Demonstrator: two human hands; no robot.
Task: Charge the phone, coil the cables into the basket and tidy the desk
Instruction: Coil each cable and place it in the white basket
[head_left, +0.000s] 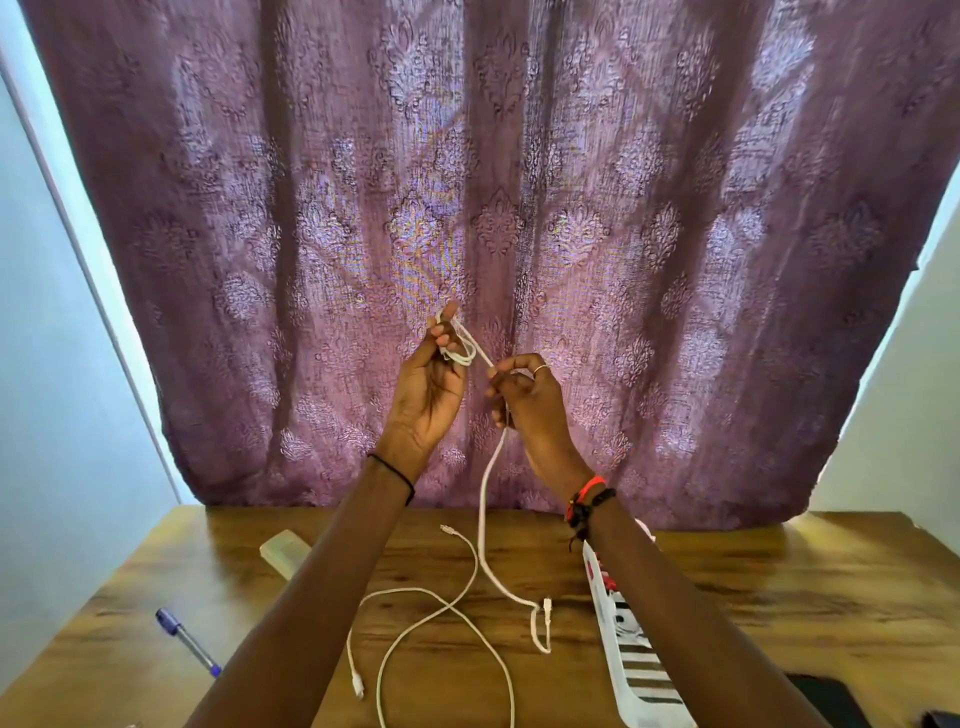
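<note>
Both hands are raised above the desk in front of the curtain. My left hand (428, 387) holds a small coil of white cable (460, 348) wound round its fingertips. My right hand (524, 397) pinches the same cable just right of the coil. From there the cable (484, 519) hangs down to the desk, and its plug end (546, 605) lies on the wood. A second white cable (441, 610) lies loose in loops on the desk below my arms. A dark phone (826, 699) shows at the bottom right edge. No basket is in view.
A white power strip (631, 649) lies on the wooden desk (779, 597) under my right forearm. A blue pen (187, 642) lies at the left, and a pale translucent block (284, 551) behind it. A purple curtain (493, 182) hangs behind the desk.
</note>
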